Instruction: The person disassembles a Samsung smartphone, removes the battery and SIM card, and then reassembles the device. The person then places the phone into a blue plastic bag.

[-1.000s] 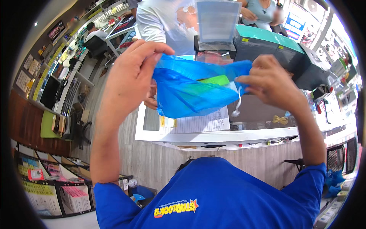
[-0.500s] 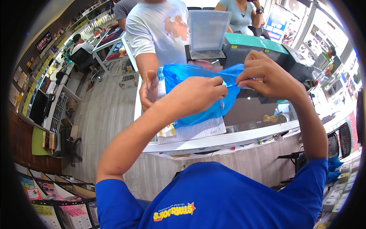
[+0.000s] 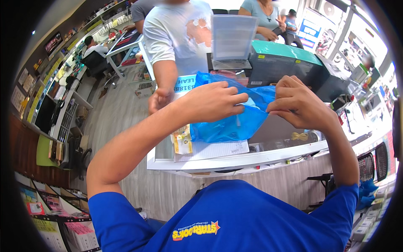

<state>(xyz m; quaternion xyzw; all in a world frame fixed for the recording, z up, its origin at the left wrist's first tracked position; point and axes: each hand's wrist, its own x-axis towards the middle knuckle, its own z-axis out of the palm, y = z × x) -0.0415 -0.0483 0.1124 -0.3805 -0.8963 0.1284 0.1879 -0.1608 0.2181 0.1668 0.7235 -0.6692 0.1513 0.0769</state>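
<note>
Over the glass counter, a thin blue plastic bag is stretched between my two hands, its mouth spread. My left hand is closed on the bag's rim at the left. At the right rim, my right hand pinches the plastic between thumb and fingers. Something pale shows inside the opening; its kind is hidden. Below the bag lie lined paper sheets and, beside its left edge, what look like yellow banknotes.
A white-framed glass counter stands before me. On it are a translucent upright panel, large dark boxes with green tops and a yellow cable coil. Across it, a person in a white shirt rests a hand near the left edge.
My hands have moved farther apart, and the bag's mouth is wider. The yellow notes show more. The other person's hand has dropped lower and curled.
</note>
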